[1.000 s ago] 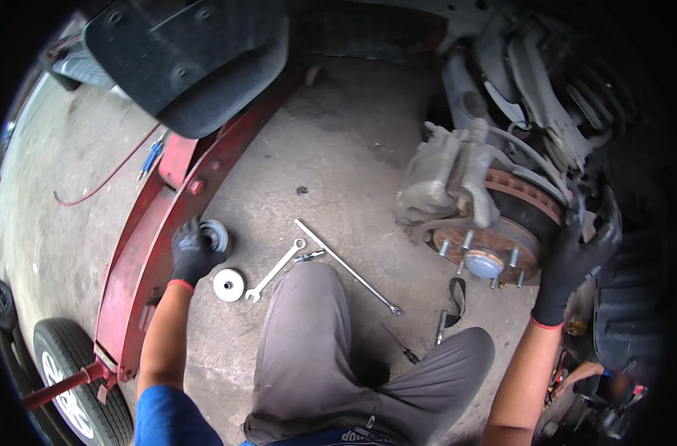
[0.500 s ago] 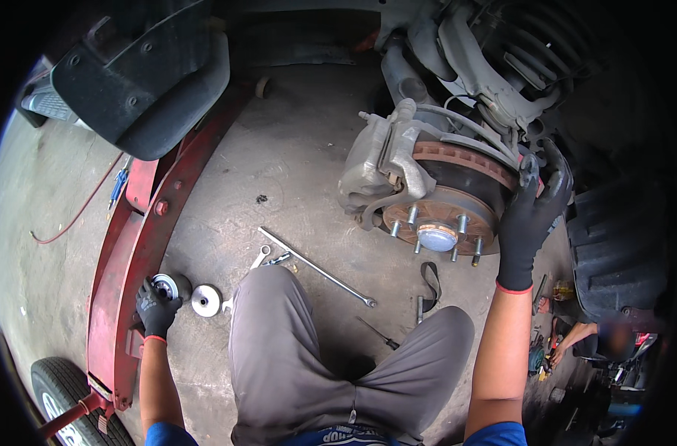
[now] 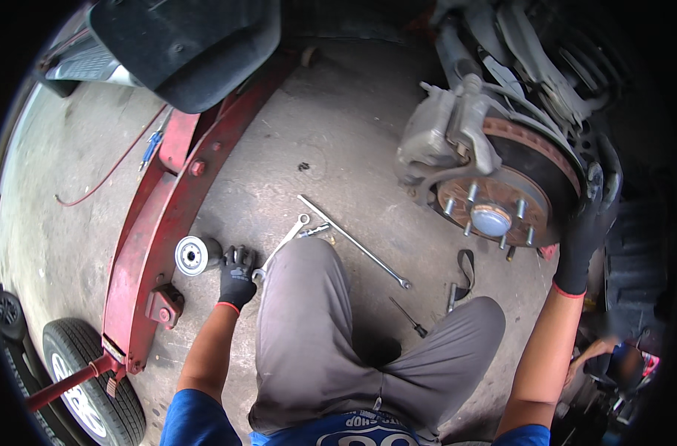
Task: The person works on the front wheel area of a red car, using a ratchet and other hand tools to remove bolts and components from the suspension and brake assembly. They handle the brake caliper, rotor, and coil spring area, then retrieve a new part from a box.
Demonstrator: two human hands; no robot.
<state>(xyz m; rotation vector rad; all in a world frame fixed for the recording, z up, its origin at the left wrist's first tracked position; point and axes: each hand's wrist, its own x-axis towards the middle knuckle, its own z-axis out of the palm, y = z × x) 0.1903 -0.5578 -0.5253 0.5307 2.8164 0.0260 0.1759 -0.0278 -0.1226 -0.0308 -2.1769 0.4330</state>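
Observation:
My left hand, in a black glove, reaches down to the floor with its fingers bent over. Whatever is beneath them is hidden. Beside it lies a dark oil filter, its silver end facing up. My right hand, also gloved, is raised at the right edge of the rusty brake disc, with its fingers stretched up and apart. In the dim light, I cannot tell whether they touch the disc. The grey brake caliper sits on the disc's left side, and several studs stick out of the hub.
A red floor jack runs along the left, near a wheel. A combination wrench, a long steel bar, a screwdriver and a strap tool lie around my knees. Another person's arm shows at lower right.
My left hand has left the oil filter and moved right, over the spot where a silver disc lay. My right hand stays by the brake disc. The whole view has swung left.

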